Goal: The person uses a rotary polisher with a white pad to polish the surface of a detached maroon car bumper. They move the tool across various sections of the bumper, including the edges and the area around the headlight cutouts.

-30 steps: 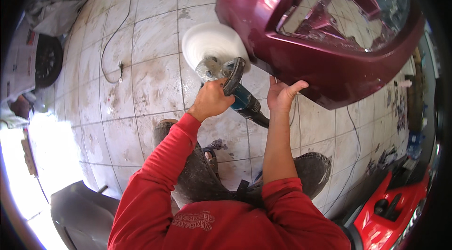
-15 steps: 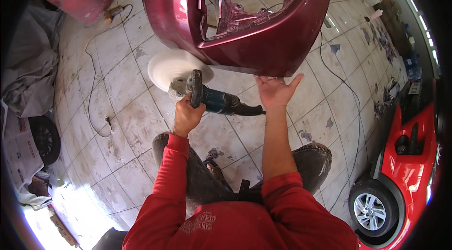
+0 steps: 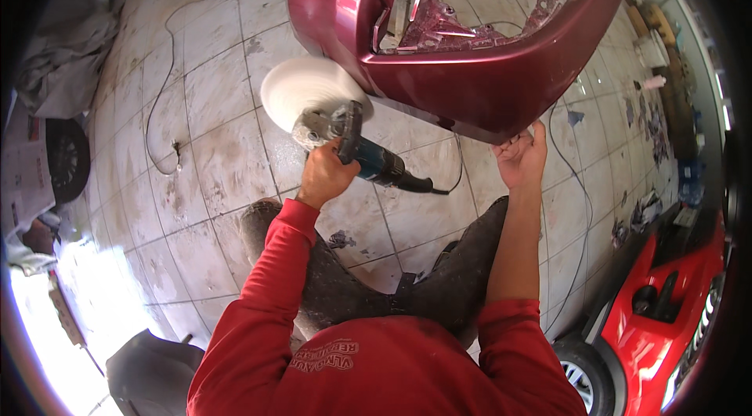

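Observation:
My left hand (image 3: 325, 175) grips the side handle of a blue-green polishing machine (image 3: 368, 157). Its white round pad (image 3: 305, 87) lies against the left lower edge of a dark red car bumper (image 3: 470, 79). My right hand (image 3: 521, 157) holds the bumper's lower rim from beneath, fingers curled on the edge. Both sleeves are red, and my dark-trousered knees are below the machine. The bumper's inside frame shows through its opening at the top.
A black power cord (image 3: 168, 95) snakes over the dirty tiled floor (image 3: 227, 150) on the left. A tyre (image 3: 66, 161) and grey cloth lie at the far left. A red car (image 3: 666, 322) with a wheel stands at the lower right. Clutter lines the right wall.
The view has swung, so the bumper now sits higher and more central. My right hand has gone from spread fingers under the bumper to gripping its lower rim. The polisher stays in my left hand.

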Motion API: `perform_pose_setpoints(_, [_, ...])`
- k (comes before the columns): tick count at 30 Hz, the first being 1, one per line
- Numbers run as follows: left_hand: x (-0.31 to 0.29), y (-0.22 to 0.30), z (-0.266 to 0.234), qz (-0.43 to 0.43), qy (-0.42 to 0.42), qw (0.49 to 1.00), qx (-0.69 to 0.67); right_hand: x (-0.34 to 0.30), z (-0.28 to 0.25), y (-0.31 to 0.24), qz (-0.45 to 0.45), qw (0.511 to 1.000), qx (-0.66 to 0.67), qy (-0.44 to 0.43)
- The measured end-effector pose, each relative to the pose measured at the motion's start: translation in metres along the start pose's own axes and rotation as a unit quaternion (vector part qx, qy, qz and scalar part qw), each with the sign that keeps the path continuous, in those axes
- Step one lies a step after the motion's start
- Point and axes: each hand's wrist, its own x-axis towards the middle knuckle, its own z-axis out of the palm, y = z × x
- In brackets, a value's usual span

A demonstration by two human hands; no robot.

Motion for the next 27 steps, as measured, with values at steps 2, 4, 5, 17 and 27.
perform_pose_setpoints(2, [-0.008,0.02,0.011,-0.003,-0.002,1.0,0.02,0.009,-0.01,0.003,0.033,0.998,0.007,-0.044])
perform_pose_setpoints(4, [-0.02,0.024,0.028,0.026,0.012,0.999,0.031,0.015,0.006,0.009,0.0,1.0,-0.022,-0.019])
perform_pose_setpoints(5, [-0.027,0.032,0.036,0.039,0.009,0.998,0.045,0.018,0.014,0.014,-0.016,0.999,-0.036,-0.006])
perform_pose_setpoints(17, [-0.095,0.125,0.109,0.049,-0.011,0.994,0.096,0.023,0.026,0.023,-0.028,0.993,-0.002,-0.118])
perform_pose_setpoints(27, [-0.051,0.134,0.023,0.003,0.045,0.982,0.182,0.046,0.018,0.043,0.041,0.983,0.156,-0.09])
